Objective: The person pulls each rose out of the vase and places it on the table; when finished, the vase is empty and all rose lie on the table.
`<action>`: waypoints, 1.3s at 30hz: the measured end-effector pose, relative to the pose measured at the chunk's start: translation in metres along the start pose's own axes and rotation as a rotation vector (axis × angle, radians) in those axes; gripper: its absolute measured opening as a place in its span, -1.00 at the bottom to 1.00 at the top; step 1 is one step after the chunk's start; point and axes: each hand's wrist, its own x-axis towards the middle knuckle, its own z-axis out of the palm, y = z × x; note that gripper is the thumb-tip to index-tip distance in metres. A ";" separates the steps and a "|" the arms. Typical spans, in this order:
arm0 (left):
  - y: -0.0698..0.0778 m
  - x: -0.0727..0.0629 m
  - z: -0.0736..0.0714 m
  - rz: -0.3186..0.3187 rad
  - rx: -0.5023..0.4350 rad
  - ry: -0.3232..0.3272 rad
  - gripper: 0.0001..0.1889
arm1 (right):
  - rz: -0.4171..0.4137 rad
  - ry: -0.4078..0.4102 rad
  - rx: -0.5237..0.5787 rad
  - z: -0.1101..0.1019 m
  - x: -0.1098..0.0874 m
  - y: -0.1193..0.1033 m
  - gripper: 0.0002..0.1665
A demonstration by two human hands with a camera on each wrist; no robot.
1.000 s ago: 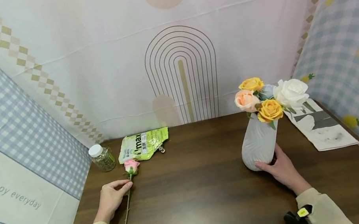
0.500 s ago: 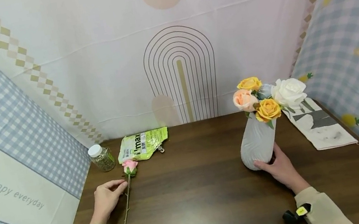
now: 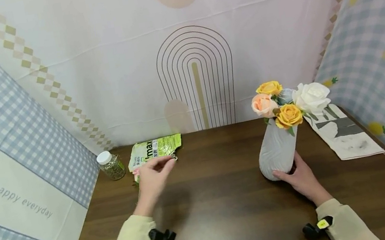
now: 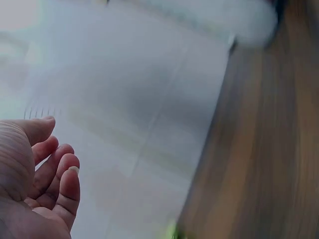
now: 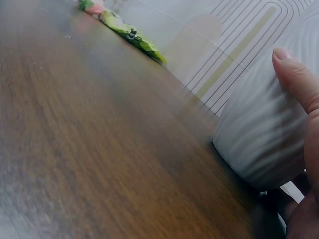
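Note:
My right hand (image 3: 303,179) grips the lower part of a white ribbed vase (image 3: 277,154), thumb across its front. In the right wrist view the thumb lies on the grooved wall of the vase (image 5: 264,124), which leans a little. Yellow, peach, pale blue and white roses (image 3: 283,106) stand in it. My left hand (image 3: 153,182) hangs above the table with loosely curled fingers. Nothing shows between the fingers of the left hand (image 4: 47,174) in its wrist view. Behind that hand a pink rose (image 3: 136,173) lies on the table, its stem mostly hidden by the arm.
Along the back left are a jar with a white lid (image 3: 111,166) and a green pouch (image 3: 165,143) with a small metal clip. A folded printed cloth (image 3: 353,143) lies at the right. Fabric (image 3: 124,84) hangs behind the brown wooden table (image 3: 226,200).
My left hand has let go of the pink rose's stem, lifted and swung right. My right hand and the vase have stayed in place.

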 end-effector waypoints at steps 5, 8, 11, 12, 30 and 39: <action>0.038 -0.001 0.058 0.105 -0.095 -0.118 -0.84 | 0.009 -0.004 -0.002 0.000 0.004 -0.002 0.06; 0.059 0.000 0.089 0.192 -0.149 -0.171 -0.86 | 0.009 0.001 -0.007 0.000 0.006 -0.003 0.06; 0.073 0.004 0.119 0.258 -0.195 -0.213 -0.85 | 0.011 0.004 -0.001 -0.001 0.007 -0.005 0.06; 0.075 0.007 0.130 0.280 -0.212 -0.222 -0.85 | 0.011 0.005 -0.001 -0.001 0.007 -0.005 0.06; 0.098 0.030 0.215 0.376 -0.174 -0.189 -0.79 | 0.018 -0.019 -0.003 0.004 0.003 0.005 0.05; 0.112 0.028 0.228 0.331 0.089 -0.137 -0.73 | 0.036 -0.009 -0.020 0.002 -0.001 -0.001 -0.05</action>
